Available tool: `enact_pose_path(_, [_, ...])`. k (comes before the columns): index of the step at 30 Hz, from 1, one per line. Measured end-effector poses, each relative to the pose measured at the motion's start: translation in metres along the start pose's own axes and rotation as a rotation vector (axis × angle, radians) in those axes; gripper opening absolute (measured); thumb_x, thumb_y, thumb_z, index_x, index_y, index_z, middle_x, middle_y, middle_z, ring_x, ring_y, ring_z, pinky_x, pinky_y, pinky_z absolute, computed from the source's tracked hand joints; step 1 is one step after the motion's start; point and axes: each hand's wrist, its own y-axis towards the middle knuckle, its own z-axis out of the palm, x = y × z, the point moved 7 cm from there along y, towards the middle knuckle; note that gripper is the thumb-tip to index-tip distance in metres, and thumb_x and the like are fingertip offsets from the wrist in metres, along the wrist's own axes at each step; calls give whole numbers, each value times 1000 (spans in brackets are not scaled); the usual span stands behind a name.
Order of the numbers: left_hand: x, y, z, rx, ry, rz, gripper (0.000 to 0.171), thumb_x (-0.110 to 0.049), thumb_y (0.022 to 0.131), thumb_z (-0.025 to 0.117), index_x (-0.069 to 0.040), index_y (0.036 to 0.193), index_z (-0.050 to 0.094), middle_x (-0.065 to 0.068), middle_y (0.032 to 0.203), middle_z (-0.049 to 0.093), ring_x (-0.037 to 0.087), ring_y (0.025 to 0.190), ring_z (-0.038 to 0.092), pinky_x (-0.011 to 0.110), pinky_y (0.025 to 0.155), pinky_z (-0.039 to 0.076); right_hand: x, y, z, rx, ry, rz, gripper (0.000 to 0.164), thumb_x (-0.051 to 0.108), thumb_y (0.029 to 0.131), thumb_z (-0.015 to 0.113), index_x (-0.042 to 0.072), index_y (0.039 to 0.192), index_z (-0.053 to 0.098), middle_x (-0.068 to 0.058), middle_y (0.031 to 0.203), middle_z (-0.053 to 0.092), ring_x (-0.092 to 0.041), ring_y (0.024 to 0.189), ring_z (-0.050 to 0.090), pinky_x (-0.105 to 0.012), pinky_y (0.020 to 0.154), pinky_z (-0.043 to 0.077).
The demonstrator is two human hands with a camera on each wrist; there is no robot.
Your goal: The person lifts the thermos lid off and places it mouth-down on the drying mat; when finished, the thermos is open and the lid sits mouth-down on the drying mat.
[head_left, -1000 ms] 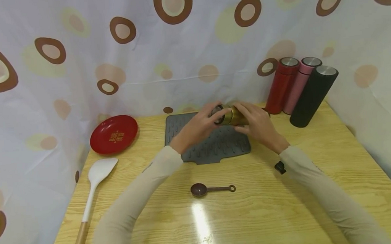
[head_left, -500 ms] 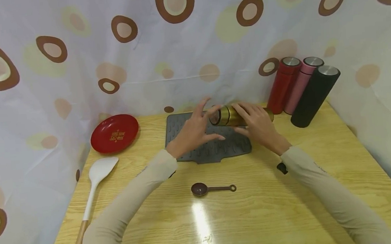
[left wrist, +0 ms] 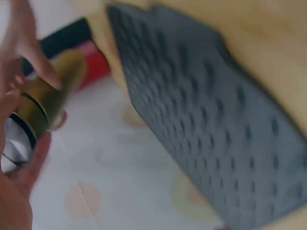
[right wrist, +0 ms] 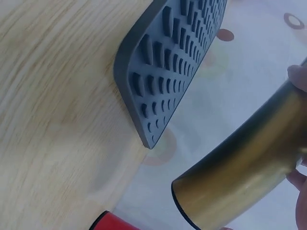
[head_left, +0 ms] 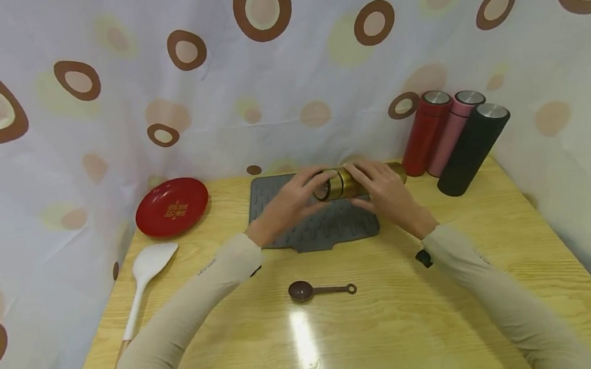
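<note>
A gold thermos (head_left: pixel 347 185) lies on its side in the air above the grey ridged mat (head_left: pixel 325 225), its lid end toward the left. My right hand (head_left: pixel 387 192) grips the body from above, fingers over the top and thumb below. My left hand (head_left: pixel 290 201) holds the lid end, fingers and thumb on either side of the silver-topped lid (left wrist: pixel 17 143) in the left wrist view. From the right wrist, the base end of the gold body (right wrist: pixel 240 172) hangs apart from the mat and the table.
Red, pink and black thermoses (head_left: pixel 467 150) stand at the back right. A red plate (head_left: pixel 157 215) and a white spatula (head_left: pixel 148 265) with a wooden handle lie at the left. Nearer me is a brown measuring spoon (head_left: pixel 301 291). A patterned curtain (head_left: pixel 288 92) hangs behind the table.
My left hand let go of the lid end and spread its fingers half a second ago; now it is back around it. The right hand keeps its grip on the thermos.
</note>
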Motion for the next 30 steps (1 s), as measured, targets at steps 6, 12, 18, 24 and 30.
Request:
enact_pose_path(6, [18,-8,5,-67,-333,-495,62,-61,94,53,-13,132,45,3,100,62,16,80,62,33,68,54,8,9,1,-56,-19,3,85,27,65,92,2,137,53,-22,126,58,-41,111,60,-54,95,49])
enact_pose_path(12, [-3,-2,2,63,287,-26,73,-43,94,63,-30,154,23,9,160,23,34,141,39,42,102,50,-2,2,1,-40,9,35,87,29,68,91,2,140,51,-24,127,58,-43,111,60,-56,96,49])
enact_pose_path(18, [-18,-2,10,77,465,306,64,-4,97,58,-26,152,35,4,159,30,32,148,30,31,98,52,-5,-12,-4,-22,12,17,89,27,65,91,3,141,50,-23,124,58,-43,109,59,-57,94,49])
enact_pose_path(24, [4,-1,11,41,-50,-80,58,-27,92,70,-14,142,45,9,134,54,19,110,62,26,83,57,-1,-10,2,4,15,18,92,26,64,92,5,142,49,-22,124,58,-43,106,61,-57,92,50])
enact_pose_path(30, [23,-7,9,-117,-481,-482,53,-46,92,65,-15,133,50,4,92,63,15,70,60,27,60,52,-1,-5,5,-5,0,43,91,28,65,91,4,141,49,-23,123,59,-44,104,62,-57,89,52])
